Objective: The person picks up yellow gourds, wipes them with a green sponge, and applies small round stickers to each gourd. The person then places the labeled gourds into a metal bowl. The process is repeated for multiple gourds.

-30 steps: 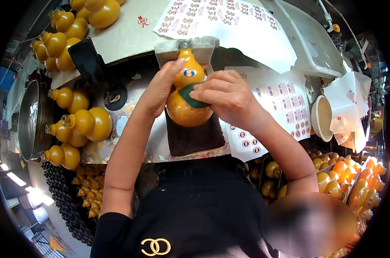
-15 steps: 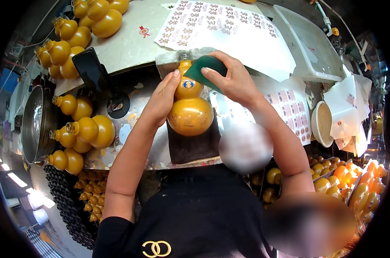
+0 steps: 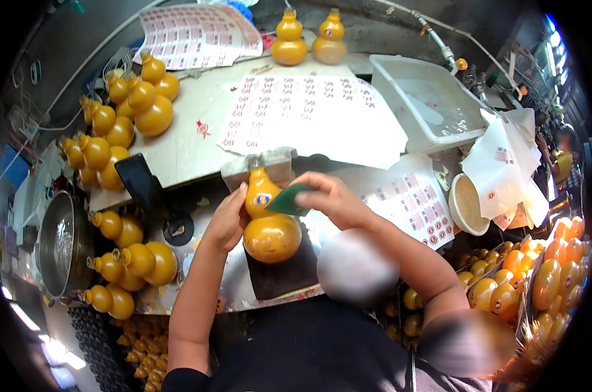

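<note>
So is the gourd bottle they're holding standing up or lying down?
Lying down: the gourd bottle rests on the dark mat, steadied by the left hand.

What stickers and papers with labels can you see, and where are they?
Round sticker: on the neck of the orange gourd bottle that the left hand steadies; blue and white.
Big sticker sheet: flat in the middle of the bench, white with rows of small red marks.
Second sticker sheet: far left, white and red.
Third sticker sheet: beside the right hand, white with round red stickers.
White bags: far right, crumpled, small red marks.
</note>
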Available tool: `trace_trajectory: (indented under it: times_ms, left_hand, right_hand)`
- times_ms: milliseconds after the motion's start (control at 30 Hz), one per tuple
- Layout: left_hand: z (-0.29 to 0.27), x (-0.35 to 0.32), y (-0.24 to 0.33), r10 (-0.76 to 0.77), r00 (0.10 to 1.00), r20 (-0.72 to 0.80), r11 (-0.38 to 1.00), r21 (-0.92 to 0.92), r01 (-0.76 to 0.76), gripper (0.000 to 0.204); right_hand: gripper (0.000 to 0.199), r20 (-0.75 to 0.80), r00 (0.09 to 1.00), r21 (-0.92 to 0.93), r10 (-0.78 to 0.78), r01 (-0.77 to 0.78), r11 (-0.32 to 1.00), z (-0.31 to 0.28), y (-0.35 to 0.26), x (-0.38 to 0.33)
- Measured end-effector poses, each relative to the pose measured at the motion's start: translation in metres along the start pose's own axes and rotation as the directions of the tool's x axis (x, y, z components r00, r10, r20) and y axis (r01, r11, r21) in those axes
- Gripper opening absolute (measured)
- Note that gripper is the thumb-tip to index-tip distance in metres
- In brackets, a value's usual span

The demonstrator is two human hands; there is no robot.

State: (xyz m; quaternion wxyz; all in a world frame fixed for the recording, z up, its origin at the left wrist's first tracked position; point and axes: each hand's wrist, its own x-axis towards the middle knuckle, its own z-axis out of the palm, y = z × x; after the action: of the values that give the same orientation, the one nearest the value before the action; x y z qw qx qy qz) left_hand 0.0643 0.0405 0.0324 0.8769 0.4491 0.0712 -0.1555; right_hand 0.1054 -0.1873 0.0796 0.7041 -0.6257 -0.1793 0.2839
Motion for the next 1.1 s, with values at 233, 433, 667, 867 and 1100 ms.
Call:
trace_trajectory:
  times_ms: [233, 433, 667, 867, 1100]
  left_hand:
    - [0.023, -0.047, 0.0, 0.058, 0.982, 0.182, 0.917, 0.38, -0.125, 0.052]
    - [0.035, -0.071, 0.02, 0.083, 0.984, 0.159, 0.881, 0.449, -0.147, 0.051]
    - [0.028, -0.106, 0.152, 0.518, 0.848, 0.113, 0.468, 0.793, -0.391, 0.045]
    - [-0.032, -0.05, 0.258, 0.748, 0.657, 0.095, 0.156, 0.937, -0.313, 0.029]
    - [-0.108, 0.015, 0.299, 0.756, 0.624, 0.196, -0.223, 0.974, -0.034, 0.031]
  right_hand:
    - [0.04, 0.099, 0.956, -0.609, -0.277, 0.278, 0.743, 0.024, -0.038, 0.001]
    - [0.028, 0.226, 0.902, -0.768, -0.368, 0.397, 0.502, 0.033, -0.057, -0.003]
    - [0.037, -0.02, 0.673, -0.814, -0.74, 0.418, 0.403, -0.015, -0.169, 0.098]
    - [0.039, -0.128, 0.558, -0.957, -0.82, 0.148, 0.25, -0.049, -0.17, 0.249]
    - [0.039, -0.222, 0.695, -0.969, -0.684, -0.081, 0.233, -0.069, -0.153, 0.345]
